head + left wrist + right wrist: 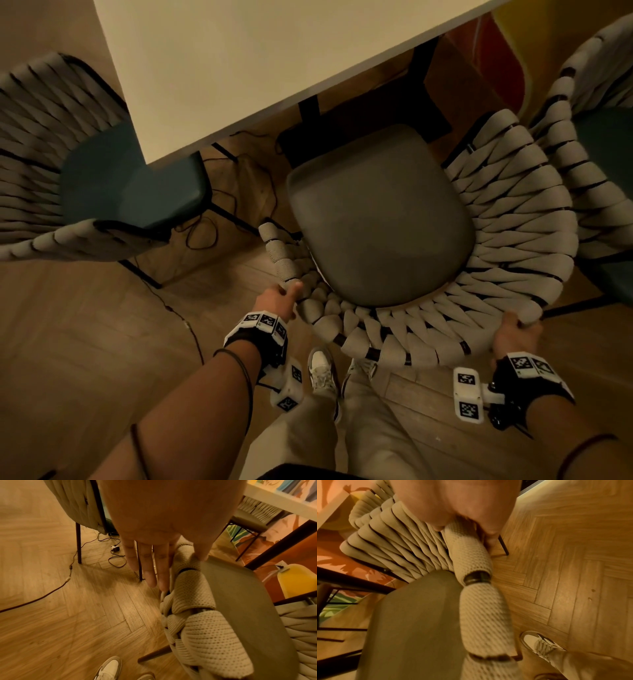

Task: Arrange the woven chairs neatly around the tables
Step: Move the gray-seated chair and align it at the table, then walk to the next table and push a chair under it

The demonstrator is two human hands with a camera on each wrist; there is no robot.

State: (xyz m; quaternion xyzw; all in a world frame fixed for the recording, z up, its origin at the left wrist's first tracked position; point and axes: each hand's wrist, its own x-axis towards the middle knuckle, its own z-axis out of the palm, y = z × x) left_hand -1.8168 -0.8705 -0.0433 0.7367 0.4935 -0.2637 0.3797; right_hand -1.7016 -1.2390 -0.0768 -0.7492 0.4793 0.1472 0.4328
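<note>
A woven chair with a grey seat cushion stands in front of me, its front facing the white table and partly under its edge. My left hand is at the left end of the beige woven rim. Its fingers lie straight down the rim's outer side, with the thumb on the inner side. My right hand grips the right part of the rim, fingers curled under it and thumb over it.
A second woven chair with a teal seat stands at the left, tucked under the table corner. A third crowds the right side. Cables trail over the wood floor between chairs. My feet are just behind the chair.
</note>
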